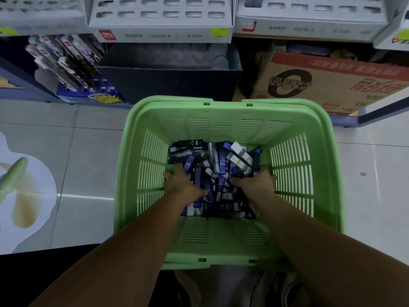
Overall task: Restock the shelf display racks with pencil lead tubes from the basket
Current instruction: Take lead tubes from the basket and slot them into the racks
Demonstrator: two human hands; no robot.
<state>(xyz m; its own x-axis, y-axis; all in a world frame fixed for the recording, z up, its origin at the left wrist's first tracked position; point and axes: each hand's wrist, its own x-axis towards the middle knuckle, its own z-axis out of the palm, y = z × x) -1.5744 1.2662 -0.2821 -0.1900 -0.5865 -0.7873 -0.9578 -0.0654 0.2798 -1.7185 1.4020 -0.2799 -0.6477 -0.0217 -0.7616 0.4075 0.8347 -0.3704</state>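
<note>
Left hand and right hand reach deep into the green basket on the floor, fingers buried in the lead tubes piled at the bottom, grip can't tell, slatted walls close beside both wrists, white display racks above.

Heaped under and between the left hand and the right hand, the tubes look like smooth, glossy hard plastic. The basket walling both hands in is matt green slotted plastic. Beyond it, the floor tiles shine glossy, and the box is matt brown cardboard.
</note>
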